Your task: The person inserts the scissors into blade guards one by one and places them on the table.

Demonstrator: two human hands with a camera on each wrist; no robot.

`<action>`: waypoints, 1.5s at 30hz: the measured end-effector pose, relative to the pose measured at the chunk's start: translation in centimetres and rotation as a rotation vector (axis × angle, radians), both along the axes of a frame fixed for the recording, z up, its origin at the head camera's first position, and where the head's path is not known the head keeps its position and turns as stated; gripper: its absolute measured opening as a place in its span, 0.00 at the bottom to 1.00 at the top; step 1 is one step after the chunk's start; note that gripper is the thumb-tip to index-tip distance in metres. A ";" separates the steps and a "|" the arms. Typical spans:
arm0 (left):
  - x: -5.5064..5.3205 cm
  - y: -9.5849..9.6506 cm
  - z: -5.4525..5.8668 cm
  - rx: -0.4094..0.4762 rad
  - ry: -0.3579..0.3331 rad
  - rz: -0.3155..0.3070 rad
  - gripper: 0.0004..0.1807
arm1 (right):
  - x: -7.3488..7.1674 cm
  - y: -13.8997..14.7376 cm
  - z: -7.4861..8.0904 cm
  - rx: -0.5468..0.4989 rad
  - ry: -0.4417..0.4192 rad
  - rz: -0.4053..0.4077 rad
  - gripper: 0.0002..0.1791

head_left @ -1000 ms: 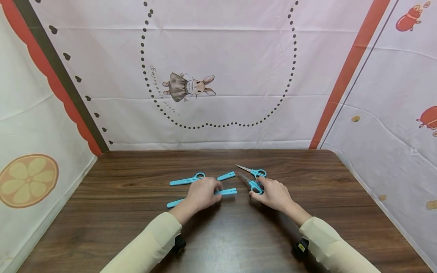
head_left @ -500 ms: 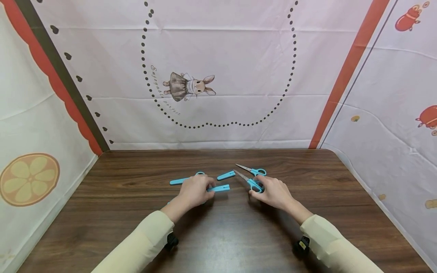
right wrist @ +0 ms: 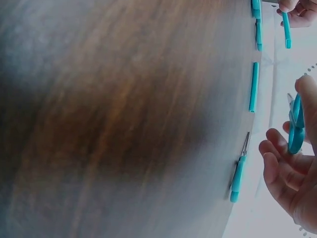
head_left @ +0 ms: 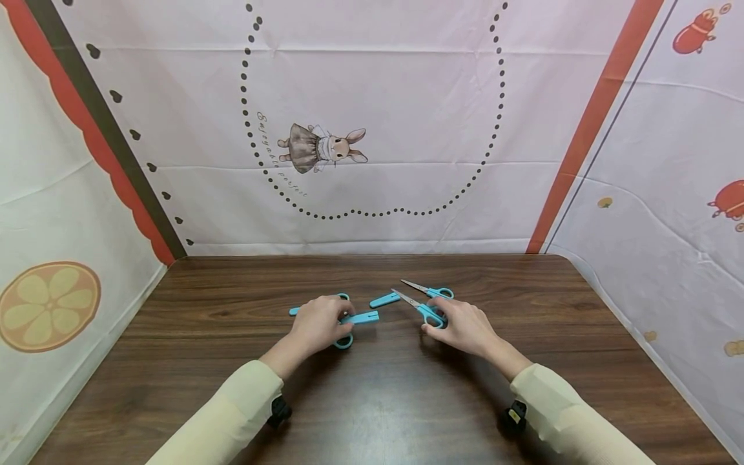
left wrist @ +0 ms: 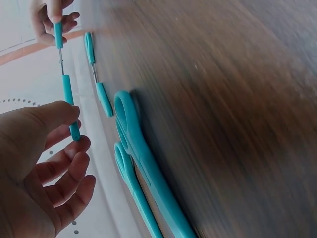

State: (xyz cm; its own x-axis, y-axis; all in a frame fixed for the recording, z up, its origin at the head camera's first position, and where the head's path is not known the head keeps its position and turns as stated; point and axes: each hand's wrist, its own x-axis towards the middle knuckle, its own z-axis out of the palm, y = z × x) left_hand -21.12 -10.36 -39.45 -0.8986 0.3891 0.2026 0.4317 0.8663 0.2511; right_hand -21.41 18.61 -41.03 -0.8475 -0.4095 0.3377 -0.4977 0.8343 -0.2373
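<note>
By the left hand, a blue cap is pinched between thumb and forefinger, other fingers loosely bent; by the right hand, bare scissors are gripped at the handles, tip pointed far-left. Uncapping is judged in hand; set-down seems called for. Both hands are angled inward. Far: loose cap, second bare pair; left: two capped pairs.

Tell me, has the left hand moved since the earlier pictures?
Yes, the left hand has moved leftward in the head view, away from the blue blade cover lying on the table.
</note>
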 end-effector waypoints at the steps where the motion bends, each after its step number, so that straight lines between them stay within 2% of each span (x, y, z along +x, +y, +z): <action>1: 0.0 -0.1 0.0 0.001 0.001 0.003 0.07 | 0.0 0.0 0.0 -0.001 0.003 0.004 0.18; 8: -0.1 -0.8 0.0 0.022 0.005 0.005 0.06 | 0.0 -0.2 0.0 0.000 0.026 0.035 0.18; 13: -0.2 -1.1 0.1 -0.001 0.017 0.027 0.07 | -0.1 -0.4 0.1 0.007 0.039 0.058 0.18; 24: -0.3 -2.1 0.1 0.014 -0.005 0.044 0.08 | -0.1 -0.3 0.4 0.020 0.026 0.127 0.18; 32: -0.4 -2.4 0.2 0.018 0.013 0.049 0.07 | -0.1 -0.4 0.6 0.042 0.004 0.186 0.17; 45: -0.3 -2.8 0.4 0.020 -0.008 0.056 0.08 | 0.0 -0.6 0.8 0.054 -0.062 0.261 0.17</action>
State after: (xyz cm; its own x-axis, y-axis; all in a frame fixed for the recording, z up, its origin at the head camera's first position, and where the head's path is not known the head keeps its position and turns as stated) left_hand -21.40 -13.19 -39.09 -0.9206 0.3340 0.2026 0.3805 0.8839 0.2720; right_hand -21.42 17.99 -40.26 -0.7290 -0.6330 0.2605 -0.6837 0.6917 -0.2324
